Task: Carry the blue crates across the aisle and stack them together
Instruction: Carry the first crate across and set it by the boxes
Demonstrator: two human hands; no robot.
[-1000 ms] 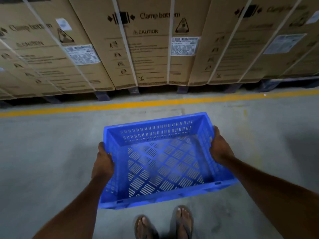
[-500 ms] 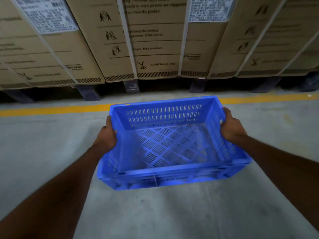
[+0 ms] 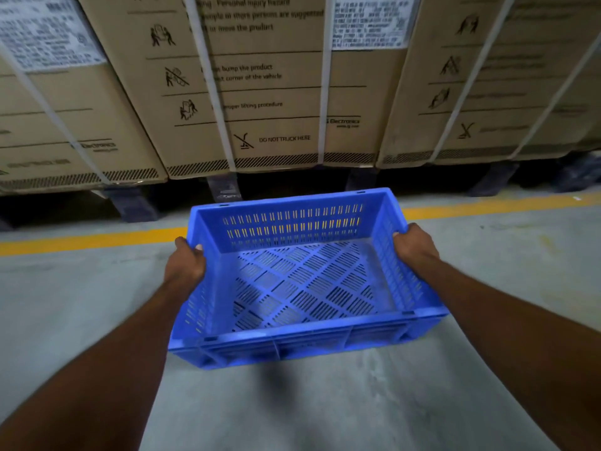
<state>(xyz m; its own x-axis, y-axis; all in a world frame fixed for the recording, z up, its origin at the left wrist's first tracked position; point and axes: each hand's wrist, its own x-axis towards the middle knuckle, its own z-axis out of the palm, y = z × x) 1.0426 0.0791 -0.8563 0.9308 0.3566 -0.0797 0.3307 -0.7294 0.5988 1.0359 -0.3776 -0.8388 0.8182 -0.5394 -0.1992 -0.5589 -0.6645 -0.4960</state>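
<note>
The cardboard cartons [image 3: 260, 86] ahead carry the only readable writing: on the middle one, "Personal injury hazard" at the top, partly cut by a white strap [image 3: 211, 86], then lines ending "bump the product" and "corner of the vehicle", "proper lifting procedure", and lowest "DO NOT TRUCK HERE" beside a crossed-out hand-truck symbol. A maker's mark ending in "Electronics" sits at the lower right of that panel, with a web address under it too blurred to read. White shipping labels [image 3: 370, 21] are stuck near the tops of the cartons, their print too fine to make out. The cartons stand on dark pallet feet [image 3: 224, 190] behind a yellow floor line [image 3: 97, 239]. The blue crate [image 3: 292, 278], empty and slotted, is held in the air over the grey concrete floor [image 3: 65, 304], its far wall covering part of the yellow line, close in front of the cartons. The left hand [image 3: 185, 265] clasps the crate's left rim, and the right hand [image 3: 414, 245] clasps the right rim, fingers curled over the edge.
</note>
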